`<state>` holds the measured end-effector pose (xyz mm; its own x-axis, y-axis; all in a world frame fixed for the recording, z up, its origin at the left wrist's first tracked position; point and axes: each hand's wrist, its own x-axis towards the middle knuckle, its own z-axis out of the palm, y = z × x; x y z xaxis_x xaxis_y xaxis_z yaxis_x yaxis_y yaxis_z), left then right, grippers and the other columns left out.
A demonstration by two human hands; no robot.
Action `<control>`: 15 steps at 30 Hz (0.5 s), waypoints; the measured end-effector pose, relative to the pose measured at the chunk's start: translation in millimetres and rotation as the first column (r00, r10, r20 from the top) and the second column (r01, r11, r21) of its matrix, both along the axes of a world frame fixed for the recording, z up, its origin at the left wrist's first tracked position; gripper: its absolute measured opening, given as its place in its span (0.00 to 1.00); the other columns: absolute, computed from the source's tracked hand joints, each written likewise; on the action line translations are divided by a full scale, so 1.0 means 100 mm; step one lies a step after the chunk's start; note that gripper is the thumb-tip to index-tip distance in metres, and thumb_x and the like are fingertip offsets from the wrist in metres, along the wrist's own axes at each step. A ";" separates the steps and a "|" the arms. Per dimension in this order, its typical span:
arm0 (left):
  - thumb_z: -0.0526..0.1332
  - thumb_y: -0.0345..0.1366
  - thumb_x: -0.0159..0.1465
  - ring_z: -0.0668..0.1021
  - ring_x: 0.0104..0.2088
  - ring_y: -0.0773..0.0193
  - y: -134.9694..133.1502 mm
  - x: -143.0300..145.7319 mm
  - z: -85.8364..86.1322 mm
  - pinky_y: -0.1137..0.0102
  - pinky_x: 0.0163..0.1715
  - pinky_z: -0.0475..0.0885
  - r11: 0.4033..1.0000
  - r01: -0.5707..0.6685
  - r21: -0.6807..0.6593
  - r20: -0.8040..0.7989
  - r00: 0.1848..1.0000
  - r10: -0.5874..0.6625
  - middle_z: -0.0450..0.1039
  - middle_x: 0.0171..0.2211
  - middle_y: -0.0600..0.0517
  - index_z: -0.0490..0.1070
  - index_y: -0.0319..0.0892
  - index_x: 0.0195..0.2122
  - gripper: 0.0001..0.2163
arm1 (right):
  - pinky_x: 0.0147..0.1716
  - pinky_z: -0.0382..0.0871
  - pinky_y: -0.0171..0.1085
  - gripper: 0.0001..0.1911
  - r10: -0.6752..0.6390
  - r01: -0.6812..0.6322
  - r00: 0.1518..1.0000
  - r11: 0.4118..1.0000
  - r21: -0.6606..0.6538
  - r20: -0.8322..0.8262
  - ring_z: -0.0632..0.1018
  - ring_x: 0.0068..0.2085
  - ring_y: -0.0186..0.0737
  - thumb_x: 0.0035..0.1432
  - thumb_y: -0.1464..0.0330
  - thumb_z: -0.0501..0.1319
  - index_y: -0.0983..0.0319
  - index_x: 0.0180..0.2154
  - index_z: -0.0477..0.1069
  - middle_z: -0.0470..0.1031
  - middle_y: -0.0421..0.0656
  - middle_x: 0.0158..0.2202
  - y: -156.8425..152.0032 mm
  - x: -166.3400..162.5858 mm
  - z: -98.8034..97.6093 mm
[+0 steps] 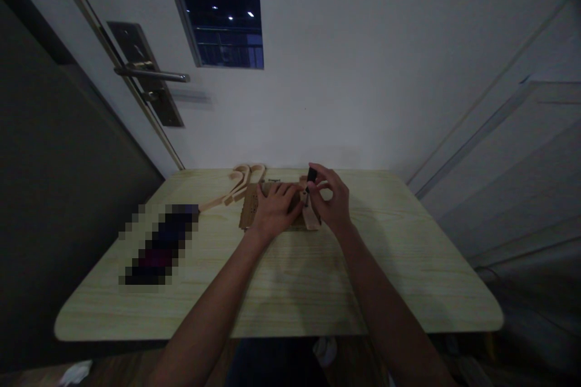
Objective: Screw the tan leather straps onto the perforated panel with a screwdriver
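Both bare forearms come up from the bottom edge of my view and meet over the far middle of the pale, wood-grain laminate tabletop (281, 290) with its rounded corners. My left hand (275, 208) lies palm down, fingers together and flat, pressing on the flat brown cardboard piece (249, 208), which sits toward the back edge of the tabletop; the hand covers most of its middle, so only the left strip and a bit of the near edge show. My right hand (333, 199) is just beside it, touching or nearly so, and its grip is pressed together: thumb and forefinger pinch a small black stubby object (311, 175) held upright above the right end of the cardboard. I cannot tell what that object is. Under this hand a lighter tan flap or strip (311, 217) angles down toward me. Left of the cardboard, light curved wooden pieces (240, 181) with hooked ends lie on the surface, touching its corner. Further left sits a dark oblong thing (158, 245), blurred out. Behind stands a white door with a brushed metal lever handle (152, 74).
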<state>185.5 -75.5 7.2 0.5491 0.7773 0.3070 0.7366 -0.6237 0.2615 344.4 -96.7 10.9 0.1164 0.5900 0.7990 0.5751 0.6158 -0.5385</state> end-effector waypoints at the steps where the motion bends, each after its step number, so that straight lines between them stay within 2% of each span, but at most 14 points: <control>1: 0.51 0.45 0.70 0.65 0.61 0.51 0.00 0.00 0.00 0.32 0.61 0.42 1.000 -0.002 -0.001 -0.002 1.000 0.002 0.68 0.58 0.49 0.63 0.51 0.55 0.15 | 0.31 0.76 0.35 0.17 -0.013 0.013 1.000 1.000 -0.007 -0.009 0.74 0.35 0.36 0.62 0.64 0.60 0.53 0.53 0.69 0.74 0.42 0.38 0.01 0.00 0.00; 5: 0.50 0.45 0.70 0.66 0.60 0.51 0.00 0.00 0.00 0.32 0.61 0.42 1.000 0.001 0.016 -0.003 1.000 -0.001 0.68 0.58 0.49 0.62 0.50 0.56 0.16 | 0.29 0.74 0.35 0.17 -0.042 0.042 0.999 0.999 -0.001 -0.023 0.73 0.33 0.35 0.60 0.62 0.63 0.53 0.51 0.70 0.71 0.40 0.34 0.03 0.02 -0.01; 9: 0.50 0.45 0.70 0.66 0.60 0.50 0.00 -0.01 -0.02 0.32 0.61 0.42 1.000 0.006 0.018 0.000 1.000 -0.006 0.68 0.58 0.49 0.62 0.50 0.57 0.16 | 0.29 0.73 0.35 0.17 -0.032 0.032 0.999 0.999 0.024 0.016 0.72 0.32 0.34 0.61 0.63 0.61 0.52 0.52 0.69 0.71 0.40 0.34 0.01 0.01 0.00; 15: 0.50 0.45 0.70 0.65 0.61 0.51 0.00 0.00 -0.01 0.31 0.61 0.41 1.000 0.011 -0.002 0.018 1.000 -0.011 0.69 0.58 0.49 0.62 0.51 0.56 0.15 | 0.33 0.76 0.36 0.17 0.049 -0.049 0.999 0.999 -0.012 -0.002 0.77 0.41 0.37 0.66 0.64 0.54 0.52 0.55 0.66 0.75 0.45 0.47 -0.03 -0.01 0.00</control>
